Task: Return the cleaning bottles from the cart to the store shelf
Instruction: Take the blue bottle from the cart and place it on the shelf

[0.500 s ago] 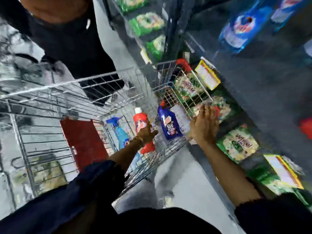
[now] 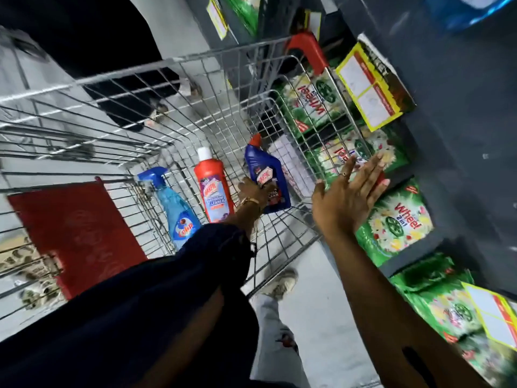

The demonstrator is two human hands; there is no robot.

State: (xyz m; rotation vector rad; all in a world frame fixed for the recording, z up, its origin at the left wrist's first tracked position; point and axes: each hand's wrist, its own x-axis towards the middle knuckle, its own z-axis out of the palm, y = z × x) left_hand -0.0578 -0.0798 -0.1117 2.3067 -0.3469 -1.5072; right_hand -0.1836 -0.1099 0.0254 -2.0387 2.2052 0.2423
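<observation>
Three cleaning bottles stand in the wire cart (image 2: 195, 88): a light blue spray bottle (image 2: 174, 208) at the left, a red bottle with a white cap (image 2: 212, 189) in the middle, and a dark blue bottle with a red cap (image 2: 265, 175) at the right. My left hand (image 2: 253, 193) reaches down into the cart and is wrapped around the lower part of the dark blue bottle. My right hand (image 2: 349, 194) lies flat with fingers spread on the cart's right rim, next to the shelf.
Green detergent packs (image 2: 397, 228) and yellow price tags (image 2: 369, 88) fill the dark store shelf on the right. A red flap (image 2: 78, 236) sits at the cart's near left. Another person in dark clothes (image 2: 92, 35) stands beyond the cart. My shoe (image 2: 279, 284) is on the grey floor.
My left hand has moved right from beside the red bottle and closed on the dark blue bottle. My right hand stays on the cart rim. The view has shifted closer.
</observation>
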